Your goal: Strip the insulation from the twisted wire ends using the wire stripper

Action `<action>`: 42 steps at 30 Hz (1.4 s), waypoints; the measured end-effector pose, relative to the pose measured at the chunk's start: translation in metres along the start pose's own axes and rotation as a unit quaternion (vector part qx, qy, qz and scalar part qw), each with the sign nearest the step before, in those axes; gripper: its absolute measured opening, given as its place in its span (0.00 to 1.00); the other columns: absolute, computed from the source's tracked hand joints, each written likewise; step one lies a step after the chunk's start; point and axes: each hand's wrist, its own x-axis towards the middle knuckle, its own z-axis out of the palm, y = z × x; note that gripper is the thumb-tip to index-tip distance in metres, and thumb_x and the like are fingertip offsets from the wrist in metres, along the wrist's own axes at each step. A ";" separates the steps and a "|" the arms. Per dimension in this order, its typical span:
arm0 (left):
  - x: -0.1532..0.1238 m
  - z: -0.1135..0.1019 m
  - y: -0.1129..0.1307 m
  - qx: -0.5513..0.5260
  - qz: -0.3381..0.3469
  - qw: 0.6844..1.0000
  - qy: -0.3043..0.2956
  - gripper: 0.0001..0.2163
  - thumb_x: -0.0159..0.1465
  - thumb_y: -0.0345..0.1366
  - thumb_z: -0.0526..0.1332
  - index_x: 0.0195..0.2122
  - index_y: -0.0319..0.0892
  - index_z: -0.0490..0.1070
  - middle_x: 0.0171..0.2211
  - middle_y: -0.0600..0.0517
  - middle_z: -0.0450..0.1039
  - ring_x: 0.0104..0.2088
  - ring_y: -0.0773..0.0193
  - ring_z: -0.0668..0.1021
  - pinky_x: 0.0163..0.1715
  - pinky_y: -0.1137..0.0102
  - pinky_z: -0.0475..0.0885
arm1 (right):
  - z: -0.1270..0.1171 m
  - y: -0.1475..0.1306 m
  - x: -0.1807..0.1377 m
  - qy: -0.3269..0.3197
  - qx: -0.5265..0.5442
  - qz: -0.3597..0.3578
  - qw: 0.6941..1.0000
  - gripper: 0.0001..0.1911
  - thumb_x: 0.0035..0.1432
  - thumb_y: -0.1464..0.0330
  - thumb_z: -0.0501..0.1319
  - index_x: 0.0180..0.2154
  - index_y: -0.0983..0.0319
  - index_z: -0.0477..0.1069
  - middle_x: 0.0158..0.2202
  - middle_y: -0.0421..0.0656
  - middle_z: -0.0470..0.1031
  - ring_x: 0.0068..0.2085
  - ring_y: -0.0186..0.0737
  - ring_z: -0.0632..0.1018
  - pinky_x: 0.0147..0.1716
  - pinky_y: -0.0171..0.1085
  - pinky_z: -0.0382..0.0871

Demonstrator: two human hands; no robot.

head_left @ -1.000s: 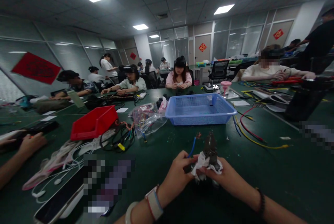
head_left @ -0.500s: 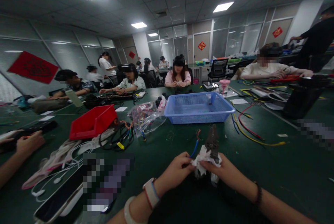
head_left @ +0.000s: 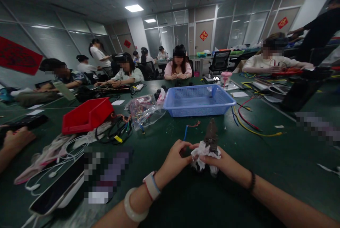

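My right hand is closed round the handles of dark wire strippers, whose jaws point away from me. Crumpled white tissue wraps those handles. Beside it my left hand is closed on a short blue wire, its fingertips close to the tissue. From the wire's upper end, frayed bare copper strands bend to the right. The wire's lower end is hidden by my fingers.
Ahead stands a blue plastic basket. Left of it lie a clear bag of wires, a red bin and black cables. Phones and white earphone cord lie near-left. Yellow and red wires lie right. A co-worker's hand is far left.
The blue wire's copper end has swung from pointing up to pointing right, and my left fingers have shifted on it. My view has tilted down slightly. The right hand keeps its hold.
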 end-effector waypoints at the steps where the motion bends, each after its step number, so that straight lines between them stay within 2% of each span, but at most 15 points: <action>1: -0.001 0.001 -0.001 0.000 -0.002 1.000 0.018 0.15 0.53 0.37 0.68 0.40 0.41 0.71 0.33 0.55 0.61 0.33 0.65 0.66 0.32 0.73 0.62 | 0.000 -0.001 0.000 -0.002 -0.001 0.001 1.000 0.23 0.52 0.59 0.66 0.49 0.58 0.73 0.46 0.45 0.76 0.46 0.43 0.76 0.53 0.45 0.66; 4: -0.002 0.003 -0.002 -0.002 -0.005 0.999 0.044 0.15 0.52 0.37 0.69 0.37 0.41 0.67 0.33 0.55 0.61 0.32 0.66 0.65 0.31 0.74 0.62 | 0.001 0.000 0.000 0.007 0.000 0.002 1.000 0.21 0.52 0.59 0.65 0.48 0.58 0.74 0.45 0.45 0.77 0.47 0.44 0.76 0.52 0.46 0.66; 8: -0.003 0.003 0.003 0.011 0.010 0.999 0.032 0.10 0.52 0.28 0.66 0.34 0.41 0.67 0.34 0.55 0.61 0.33 0.66 0.66 0.31 0.73 0.62 | 0.003 0.006 0.001 0.021 0.009 0.020 1.000 0.20 0.49 0.58 0.67 0.43 0.61 0.76 0.40 0.46 0.78 0.42 0.44 0.77 0.48 0.46 0.70; 12: -0.004 0.003 0.008 0.017 0.031 0.999 0.015 0.11 0.51 0.27 0.65 0.35 0.41 0.67 0.35 0.54 0.62 0.34 0.65 0.67 0.32 0.73 0.63 | 0.004 0.010 0.000 0.033 0.008 0.047 0.998 0.21 0.46 0.59 0.68 0.42 0.62 0.76 0.36 0.45 0.78 0.38 0.42 0.77 0.41 0.42 0.73; 16: -0.007 0.001 0.011 0.030 0.054 0.998 -0.013 0.08 0.56 0.30 0.63 0.37 0.40 0.68 0.35 0.53 0.62 0.33 0.65 0.67 0.31 0.73 0.63 | 0.007 0.012 -0.002 0.051 0.015 0.058 0.997 0.20 0.43 0.59 0.70 0.39 0.62 0.76 0.35 0.43 0.77 0.35 0.40 0.77 0.38 0.40 0.73; 20: -0.011 -0.001 0.015 0.048 0.062 0.996 -0.038 0.08 0.62 0.38 0.59 0.38 0.40 0.71 0.34 0.53 0.61 0.32 0.66 0.67 0.30 0.73 0.62 | 0.006 0.012 -0.001 0.064 0.027 0.045 0.997 0.21 0.44 0.58 0.69 0.39 0.62 0.74 0.34 0.43 0.77 0.37 0.42 0.78 0.41 0.42 0.73; 23: -0.013 0.000 0.016 0.063 0.073 0.992 -0.078 0.10 0.62 0.40 0.60 0.38 0.40 0.73 0.35 0.52 0.62 0.33 0.65 0.67 0.30 0.72 0.63 | 0.003 0.014 -0.001 0.057 0.021 0.039 0.997 0.21 0.45 0.57 0.69 0.40 0.61 0.73 0.37 0.44 0.78 0.40 0.44 0.78 0.43 0.44 0.72; 27: -0.014 0.002 0.014 0.066 0.082 0.990 -0.096 0.09 0.61 0.40 0.61 0.38 0.40 0.75 0.35 0.52 0.61 0.33 0.65 0.67 0.30 0.73 0.63 | 0.000 0.020 -0.002 0.093 -0.008 0.038 0.995 0.24 0.44 0.57 0.70 0.42 0.60 0.71 0.39 0.45 0.77 0.40 0.44 0.78 0.42 0.43 0.73; 29: -0.014 0.003 0.013 0.058 0.086 0.989 -0.101 0.10 0.61 0.41 0.61 0.37 0.41 0.76 0.35 0.52 0.62 0.33 0.65 0.68 0.30 0.73 0.63 | 0.000 0.021 -0.003 0.091 -0.007 0.029 0.995 0.23 0.45 0.57 0.70 0.42 0.60 0.71 0.38 0.45 0.77 0.40 0.44 0.78 0.42 0.43 0.73; 34: -0.013 0.002 0.013 0.044 0.077 0.992 -0.094 0.10 0.62 0.42 0.61 0.37 0.42 0.78 0.35 0.52 0.63 0.34 0.64 0.69 0.32 0.72 0.64 | -0.001 0.016 -0.001 0.048 -0.011 -0.009 0.999 0.17 0.51 0.58 0.66 0.40 0.60 0.73 0.40 0.46 0.77 0.42 0.44 0.77 0.46 0.44 0.71; 37: -0.011 0.000 0.013 0.044 0.066 0.994 -0.070 0.12 0.64 0.42 0.58 0.34 0.42 0.79 0.32 0.52 0.62 0.32 0.64 0.69 0.31 0.71 0.63 | -0.006 0.014 -0.001 0.067 -0.030 -0.020 0.997 0.15 0.53 0.58 0.63 0.38 0.61 0.73 0.40 0.45 0.76 0.40 0.43 0.77 0.44 0.42 0.70; 42: -0.007 -0.004 0.011 0.042 0.052 0.997 -0.025 0.13 0.65 0.39 0.55 0.37 0.42 0.79 0.31 0.52 0.65 0.33 0.64 0.70 0.33 0.71 0.63 | -0.014 0.013 -0.001 0.116 -0.029 -0.007 0.993 0.16 0.51 0.56 0.65 0.34 0.61 0.69 0.32 0.42 0.75 0.35 0.39 0.76 0.39 0.39 0.70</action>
